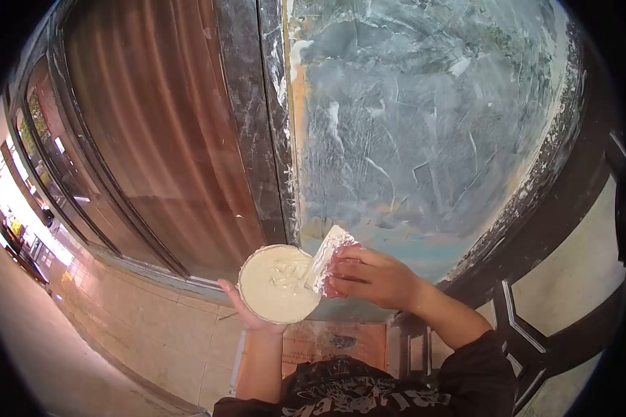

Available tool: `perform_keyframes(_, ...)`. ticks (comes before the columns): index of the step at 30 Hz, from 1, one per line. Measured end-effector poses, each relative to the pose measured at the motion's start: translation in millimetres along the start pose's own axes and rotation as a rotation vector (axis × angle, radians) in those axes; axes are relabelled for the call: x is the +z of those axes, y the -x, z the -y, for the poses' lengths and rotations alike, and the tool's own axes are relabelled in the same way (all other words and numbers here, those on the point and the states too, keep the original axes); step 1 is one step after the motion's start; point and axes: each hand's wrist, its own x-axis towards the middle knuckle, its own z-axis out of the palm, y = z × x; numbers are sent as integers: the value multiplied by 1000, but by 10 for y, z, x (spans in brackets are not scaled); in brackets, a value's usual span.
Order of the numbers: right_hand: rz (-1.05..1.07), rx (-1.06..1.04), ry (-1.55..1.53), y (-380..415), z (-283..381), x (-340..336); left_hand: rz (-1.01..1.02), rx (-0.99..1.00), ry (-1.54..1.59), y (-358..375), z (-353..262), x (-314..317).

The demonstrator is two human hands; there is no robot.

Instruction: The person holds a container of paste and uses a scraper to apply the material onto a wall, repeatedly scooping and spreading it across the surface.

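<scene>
My left hand (pixel 244 306) is wrapped under and around a round tub (pixel 241 285) filled with creamy white filler paste (pixel 271 288). Its thumb shows at the tub's left side; the other fingers are hidden beneath. In my right hand (pixel 377 279) is a putty knife (pixel 327 260), held over the tub's right rim with its lower edge at the paste. White paste coats the blade, and its reddish grip lies under my closed fingers. Just beyond both hands rises a grey-blue wall panel (pixel 410 139) with uneven patches and streaks of filler.
A dark, paint-spotted frame post (pixel 250 118) borders the panel on the left, beside a window with a reddish-brown curtain (pixel 146 125). Dark trim with angular shapes (pixel 535 340) stands at the right. Below lies a flattened cardboard piece (pixel 337 344) on the tiled floor (pixel 167 333).
</scene>
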Motion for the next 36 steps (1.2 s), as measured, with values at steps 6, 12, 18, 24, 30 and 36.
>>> perform_keyframes(6,-59,27,-20,91,-7,87,-3,-10,-33,31,41,-1)
perform_keyframes(12,-58,74,9,124,10,-7,51,-53,16,49,38,-10)
perform_keyframes(18,26,36,12,128,-22,-71,17,-31,-47,39,30,-23)
perform_keyframes(24,36,-14,17,112,54,-69,-25,-36,-40,27,47,-86)
perform_keyframes(30,23,-36,-13,75,74,-113,32,-56,26,25,58,-94)
perform_keyframes(36,-7,14,-49,94,88,-118,-10,-44,5,35,59,-53)
